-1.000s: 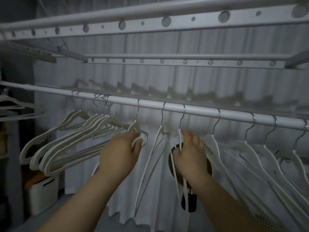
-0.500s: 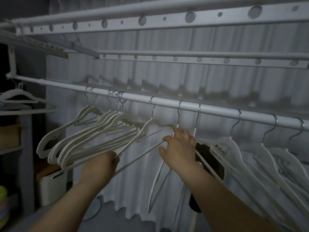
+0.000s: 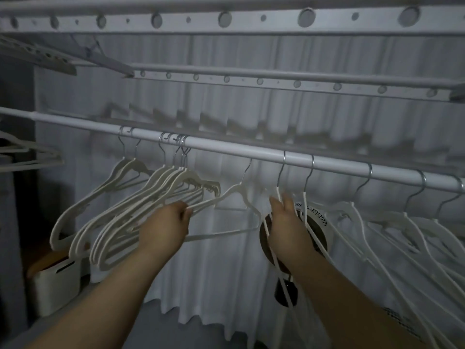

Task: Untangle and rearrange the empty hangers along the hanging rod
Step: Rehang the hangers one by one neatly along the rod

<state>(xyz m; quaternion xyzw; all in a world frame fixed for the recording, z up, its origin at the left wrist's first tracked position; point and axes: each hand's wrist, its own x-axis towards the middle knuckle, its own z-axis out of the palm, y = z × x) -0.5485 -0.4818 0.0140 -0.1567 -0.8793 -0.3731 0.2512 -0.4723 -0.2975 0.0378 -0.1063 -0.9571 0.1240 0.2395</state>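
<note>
A white hanging rod [image 3: 226, 147] runs across the view, dropping toward the right. A packed bunch of white hangers [image 3: 130, 212] hangs left of centre. One single hanger [image 3: 236, 195] hangs apart from it, turned sideways, and my left hand [image 3: 166, 227] pinches its left arm near the bunch. My right hand [image 3: 286, 227] grips the thin white hanger [image 3: 278, 195] that hangs edge-on beside it. More hangers [image 3: 392, 222] spread along the rod to the right, their arms overlapping.
A round dark fan [image 3: 314, 222] on a stand sits behind my right hand. White curtain [image 3: 226, 273] hangs behind the rod. Perforated drying rails [image 3: 251, 18] run overhead. A white bin [image 3: 57, 280] stands low at the left, with more hangers [image 3: 27, 152] at the left edge.
My left hand has risen and taken the arm of the single hanger, which now hangs apart from the bunch. My right hand has dropped slightly onto the edge-on hanger.
</note>
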